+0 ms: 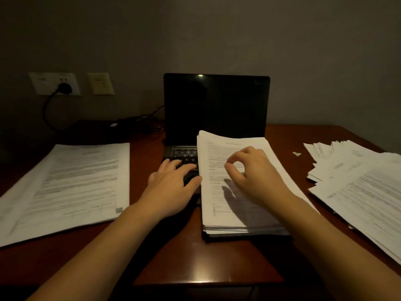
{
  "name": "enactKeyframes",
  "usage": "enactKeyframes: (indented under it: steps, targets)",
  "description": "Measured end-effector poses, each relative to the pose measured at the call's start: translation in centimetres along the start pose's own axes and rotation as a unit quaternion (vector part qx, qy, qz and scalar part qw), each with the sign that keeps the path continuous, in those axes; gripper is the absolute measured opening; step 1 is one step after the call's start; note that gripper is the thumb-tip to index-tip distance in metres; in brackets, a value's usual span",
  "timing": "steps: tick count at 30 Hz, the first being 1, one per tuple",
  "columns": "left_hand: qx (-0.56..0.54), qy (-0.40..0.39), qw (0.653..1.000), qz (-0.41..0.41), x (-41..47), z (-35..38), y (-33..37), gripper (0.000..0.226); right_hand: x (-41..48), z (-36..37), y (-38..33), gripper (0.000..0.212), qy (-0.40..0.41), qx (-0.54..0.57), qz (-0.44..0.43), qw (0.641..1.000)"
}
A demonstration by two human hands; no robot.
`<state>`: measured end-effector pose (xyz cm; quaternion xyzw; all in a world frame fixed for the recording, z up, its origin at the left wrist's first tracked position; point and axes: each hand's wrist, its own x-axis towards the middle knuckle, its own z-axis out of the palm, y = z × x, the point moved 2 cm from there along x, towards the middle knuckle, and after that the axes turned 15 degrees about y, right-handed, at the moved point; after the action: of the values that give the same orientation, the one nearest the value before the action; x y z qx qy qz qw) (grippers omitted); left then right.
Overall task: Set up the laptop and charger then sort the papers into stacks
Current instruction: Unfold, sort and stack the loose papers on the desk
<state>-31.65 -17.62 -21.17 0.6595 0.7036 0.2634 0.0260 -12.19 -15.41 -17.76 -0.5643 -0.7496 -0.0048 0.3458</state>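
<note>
On the dark reddish-brown wooden desk (195, 257), the black laptop (216, 105) stood open against the wall with its screen dark, and a black charger plug (64, 88) sat in the white wall socket to the left, its cable trailing toward the machine. A thick central stack of white printed papers (211, 192) lay across the right part of the keyboard, its near end resting on the desk. Its long axis ran away from the person toward the screen, heading at the far end, so the text read upright to the person. The left hand (171, 183) lay flat and relaxed on the keys, thumb against the stack's left edge. The right hand (253, 174) hovered over the top sheet, thumb and forefinger curled nearly together; whether a sheet was caught between them could not be told. A squared pile of printed sheets (71, 183) lay to the left, and a loosely fanned heap of papers (358, 181) to the right. Judged risks: the central stack sat on an uneven bed and could slide or splay if one sheet were dragged; its weight could press keys; the fanned heap, near the desk's right edge, could spill if nudged.
</note>
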Motion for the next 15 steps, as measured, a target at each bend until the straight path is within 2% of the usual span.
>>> enactKeyframes:
  steps: [6,9,12,15]
  targets:
    - [0.047,0.007,0.998,-0.040,-1.3,-3.3,-7.0,0.052,0.2,5.0,-7.5,0.026,-0.040,0.078,-0.083,0.993]
    - [0.089,0.006,0.995,-0.046,-2.2,-4.9,-10.3,0.051,0.2,7.3,-10.5,0.021,-0.081,0.134,-0.083,0.984]
    - [0.114,-0.026,0.989,-0.087,-3.2,-7.2,-14.8,0.057,0.2,9.9,-13.5,0.018,-0.141,0.220,-0.002,0.965]
    - [0.126,-0.070,0.983,-0.115,-3.8,-8.6,-18.6,0.066,0.3,11.8,-15.6,0.043,-0.181,0.295,0.135,0.929]
